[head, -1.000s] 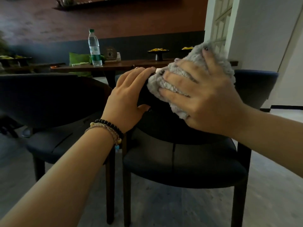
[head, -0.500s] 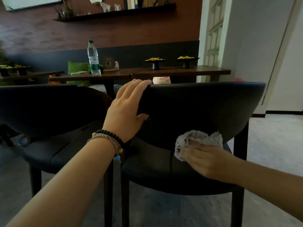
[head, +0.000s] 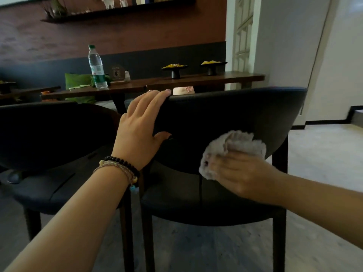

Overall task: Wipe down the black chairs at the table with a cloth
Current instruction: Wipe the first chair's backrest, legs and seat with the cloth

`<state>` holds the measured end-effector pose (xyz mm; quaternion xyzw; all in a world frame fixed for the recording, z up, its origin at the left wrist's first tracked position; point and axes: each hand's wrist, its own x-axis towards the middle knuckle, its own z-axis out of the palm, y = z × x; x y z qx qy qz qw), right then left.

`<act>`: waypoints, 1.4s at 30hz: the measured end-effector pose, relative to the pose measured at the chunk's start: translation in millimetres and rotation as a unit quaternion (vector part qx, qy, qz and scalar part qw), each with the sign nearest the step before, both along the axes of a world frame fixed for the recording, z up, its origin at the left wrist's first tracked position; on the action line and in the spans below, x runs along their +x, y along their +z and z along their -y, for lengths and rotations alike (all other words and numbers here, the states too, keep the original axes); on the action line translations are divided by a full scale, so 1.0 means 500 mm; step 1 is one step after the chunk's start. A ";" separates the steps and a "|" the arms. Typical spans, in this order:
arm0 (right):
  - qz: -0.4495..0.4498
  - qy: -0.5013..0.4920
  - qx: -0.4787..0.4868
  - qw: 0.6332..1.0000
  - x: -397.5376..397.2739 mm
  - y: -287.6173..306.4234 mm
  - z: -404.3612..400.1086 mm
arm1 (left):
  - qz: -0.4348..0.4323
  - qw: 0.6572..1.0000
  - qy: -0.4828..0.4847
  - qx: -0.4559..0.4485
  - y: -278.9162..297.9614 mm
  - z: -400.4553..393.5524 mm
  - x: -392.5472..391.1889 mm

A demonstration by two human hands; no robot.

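Since a second ago, the right hand (head: 241,173) has dropped from the top rail to the lower inner face of the backrest, carrying the cloth (head: 233,150) with it; the left hand (head: 141,126) keeps its place on the rail.

Hands — right: fingers laid over the bunched cloth, pressing it against the backrest; blurred, so the exact curl cannot be told. Left: fingers straight over the top edge of the near chair (head: 225,118), thumb spread on the inner face, steadying.

Cloth — grey, fluffy, soft and light; judged to crumple freely and best held as a wad under the palm.

Near chair — black, upholstered, curved back on dark legs; judged stiff and heavy enough to take pressure, though a firm stroke could shift it without the bracing hand.

Second black chair (head: 49,134) — just beside, to the left, not yet under the cloth.

Bench (head: 196,80) — beyond the chairs, bearing a water bottle (head: 96,67) and two dark pedestal dishes (head: 174,70) of yellow food; a green cushion (head: 78,85) behind. Nothing stands between cloth and seat.
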<state>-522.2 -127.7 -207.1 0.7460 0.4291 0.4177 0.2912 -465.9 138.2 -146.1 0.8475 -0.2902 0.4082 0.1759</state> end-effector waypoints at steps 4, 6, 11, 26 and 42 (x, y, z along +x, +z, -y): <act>-0.010 0.031 -0.002 0.999 -0.001 0.012 0.000 | 0.013 1.000 0.003 0.004 0.004 0.003 0.005; 0.010 0.063 0.056 0.996 -0.012 0.054 -0.031 | 0.017 1.000 -0.002 0.000 0.002 0.002 0.007; 0.041 0.062 0.170 0.983 -0.027 0.155 -0.102 | 0.042 0.998 -0.031 -0.029 -0.009 0.000 0.010; 0.020 -0.013 0.231 0.973 -0.008 0.177 -0.084 | 0.013 0.999 -0.008 -0.046 -0.011 0.014 0.000; 0.080 0.054 0.295 0.950 0.023 0.175 -0.115 | 0.050 0.999 -0.009 -0.006 -0.009 -0.002 0.016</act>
